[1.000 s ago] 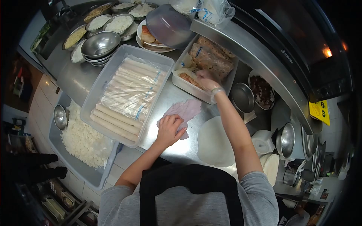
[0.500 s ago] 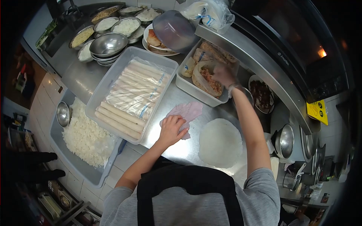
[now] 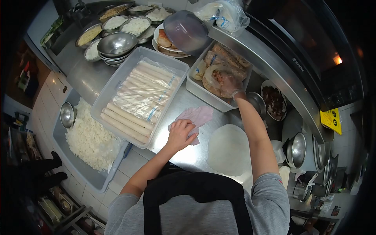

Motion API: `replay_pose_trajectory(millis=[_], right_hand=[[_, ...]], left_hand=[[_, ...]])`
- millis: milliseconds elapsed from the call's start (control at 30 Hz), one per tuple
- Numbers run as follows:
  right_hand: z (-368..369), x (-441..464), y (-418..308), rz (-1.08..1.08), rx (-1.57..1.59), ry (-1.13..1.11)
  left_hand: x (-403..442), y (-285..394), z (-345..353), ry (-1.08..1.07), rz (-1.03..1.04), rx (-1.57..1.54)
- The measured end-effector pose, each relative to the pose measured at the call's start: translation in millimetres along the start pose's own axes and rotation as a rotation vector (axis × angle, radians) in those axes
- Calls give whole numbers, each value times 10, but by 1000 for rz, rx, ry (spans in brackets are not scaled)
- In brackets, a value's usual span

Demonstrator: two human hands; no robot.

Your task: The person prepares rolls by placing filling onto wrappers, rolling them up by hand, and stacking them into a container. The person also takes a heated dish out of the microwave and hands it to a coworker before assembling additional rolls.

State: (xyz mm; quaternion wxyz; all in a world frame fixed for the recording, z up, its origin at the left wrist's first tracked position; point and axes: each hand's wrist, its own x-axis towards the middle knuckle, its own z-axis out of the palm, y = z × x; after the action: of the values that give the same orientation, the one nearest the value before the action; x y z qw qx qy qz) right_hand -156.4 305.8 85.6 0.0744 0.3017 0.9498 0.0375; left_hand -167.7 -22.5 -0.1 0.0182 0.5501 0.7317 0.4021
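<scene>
My left hand [image 3: 181, 134] lies on a crumpled pink cloth [image 3: 201, 116], thumb apart and fingers loosely laid over it. A thin, pale round wrapper sheet [image 3: 228, 150] is on the steel table to its right. My right hand [image 3: 232, 82], in a clear plastic glove, reaches into an open plastic bag of reddish-brown filling [image 3: 216, 81]. Its fingers are hidden in the bag. That bag sits with other filled bags in a white plastic tub [image 3: 206, 102]. Left of the cloth, a translucent tub [image 3: 93, 109] holds several long pale rolls [image 3: 127, 122], partly under clear plastic.
A grey bin [image 3: 102, 187] of white rice [image 3: 90, 141] is at lower left, with a metal bowl [image 3: 67, 114] in it. Stacked bowls [image 3: 117, 45] stand at the back. A steel shelf [image 3: 270, 70] overhangs the right side, above a dish of dark food [image 3: 273, 102].
My right hand has sunk deeper into the bag, and its forearm has shifted slightly left. The left hand stays on the cloth. The view has shifted slightly.
</scene>
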Motion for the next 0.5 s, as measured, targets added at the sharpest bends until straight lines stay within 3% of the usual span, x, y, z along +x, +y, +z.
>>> replay_pose_trajectory(millis=[67,300,367,500], right_hand=[[160,141,128,-50,4,152],[46,93,176,-54,107,128],[14,-21,165,-172,530,177],[-1,-91,19,-6,349,192]], left_hand=[[-3,0,-4,8,-3,0],[-3,-2,-13,10,-3,1],[-6,1,-6,11,-3,-6],[1,3,-3,20,4,7]])
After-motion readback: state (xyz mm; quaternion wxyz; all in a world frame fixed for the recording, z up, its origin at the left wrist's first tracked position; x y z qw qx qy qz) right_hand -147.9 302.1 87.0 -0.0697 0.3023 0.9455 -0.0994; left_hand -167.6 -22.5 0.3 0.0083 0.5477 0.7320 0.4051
